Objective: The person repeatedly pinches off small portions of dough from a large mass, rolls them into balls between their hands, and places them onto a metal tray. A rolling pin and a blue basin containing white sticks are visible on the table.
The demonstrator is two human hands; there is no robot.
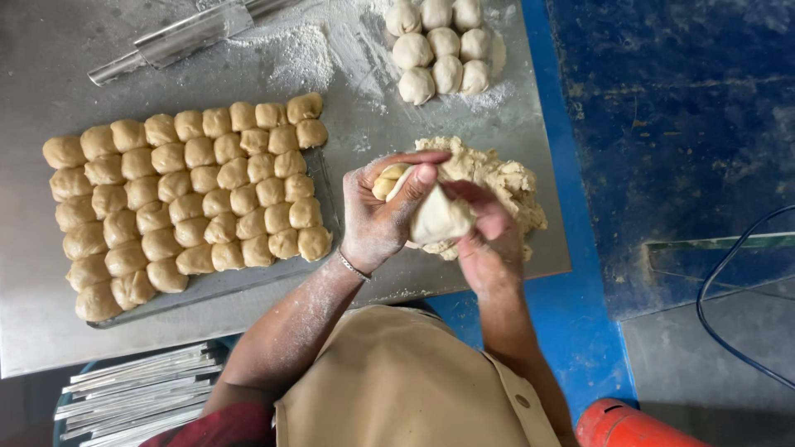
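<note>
Tally as I see it: shallow metal tray (319,178) packed with tan filled dough balls (186,199), eight pale dough balls (439,45) on the steel counter (50,83), crumbly filling heap (497,178) remaining; my left hand (377,219) and right hand (489,240) clench a half-wrapped pale dough piece (439,219) above it.
</note>
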